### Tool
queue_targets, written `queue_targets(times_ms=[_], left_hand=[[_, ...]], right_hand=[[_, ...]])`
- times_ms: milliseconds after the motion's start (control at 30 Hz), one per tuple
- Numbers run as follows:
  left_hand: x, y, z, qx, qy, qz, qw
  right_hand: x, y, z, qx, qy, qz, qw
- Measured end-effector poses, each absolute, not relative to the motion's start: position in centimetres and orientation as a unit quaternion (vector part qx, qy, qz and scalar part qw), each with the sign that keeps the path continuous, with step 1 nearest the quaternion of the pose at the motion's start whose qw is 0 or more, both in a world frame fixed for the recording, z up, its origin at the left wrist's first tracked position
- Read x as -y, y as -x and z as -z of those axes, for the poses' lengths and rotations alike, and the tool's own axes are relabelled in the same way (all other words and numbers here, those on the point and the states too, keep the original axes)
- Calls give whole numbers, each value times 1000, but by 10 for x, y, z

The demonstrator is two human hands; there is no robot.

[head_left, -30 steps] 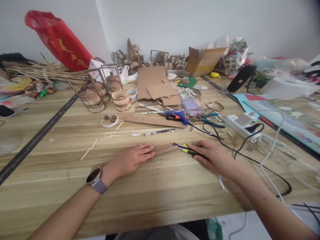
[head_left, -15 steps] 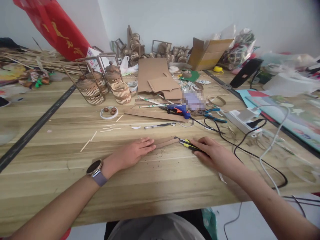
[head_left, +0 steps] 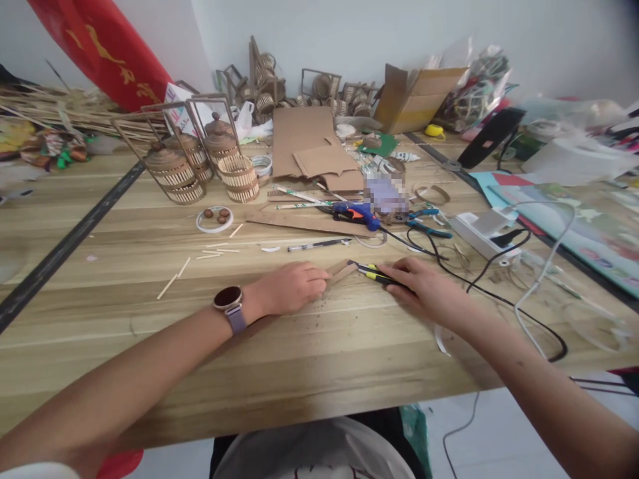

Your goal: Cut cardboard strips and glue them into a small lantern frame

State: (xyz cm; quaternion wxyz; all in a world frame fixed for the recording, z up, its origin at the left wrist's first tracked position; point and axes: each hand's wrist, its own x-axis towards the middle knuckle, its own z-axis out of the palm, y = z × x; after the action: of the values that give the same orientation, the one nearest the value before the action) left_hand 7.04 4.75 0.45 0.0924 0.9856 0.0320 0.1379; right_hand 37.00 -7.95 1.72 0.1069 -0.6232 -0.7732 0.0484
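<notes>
A short brown cardboard strip [head_left: 341, 272] lies on the table in front of me. My left hand [head_left: 295, 287], a watch on its wrist, has its fingers curled onto the strip's left end and partly hides it. In my right hand [head_left: 418, 285] is a yellow and black utility knife [head_left: 373, 273], pointing left. Its tip meets the dark right end of the strip; whether the blade is in the material cannot be made out. Small dark crumbs are scattered on the wood just below the strip.
Beyond my hands lie a pen [head_left: 319, 245], a long cardboard piece [head_left: 299, 225] and a blue glue gun [head_left: 363, 215]. Small slatted baskets [head_left: 238, 179] stand back left. At right are pliers [head_left: 430, 225], a power strip [head_left: 482, 236] and loose cables [head_left: 529, 313].
My left hand has slid right along the strip, and its flat fingers have curled around the end. The strip now tilts up more to the right. The knife stays at its right end.
</notes>
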Motion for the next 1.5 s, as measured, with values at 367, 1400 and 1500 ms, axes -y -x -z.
queue_targets(times_ms=[367,1400,1500], left_hand=[[-53,-70,5,-16,-973,-112,202],[-30,-86,7,-125,-984,-92,90],[-29,-85,5,-125,-984,-96,78]], right_hand=[[90,-353,-19,757,652,4,52],[90,-334,-26,722,689,-19,67],[90,-331,-30,725,687,-18,48]])
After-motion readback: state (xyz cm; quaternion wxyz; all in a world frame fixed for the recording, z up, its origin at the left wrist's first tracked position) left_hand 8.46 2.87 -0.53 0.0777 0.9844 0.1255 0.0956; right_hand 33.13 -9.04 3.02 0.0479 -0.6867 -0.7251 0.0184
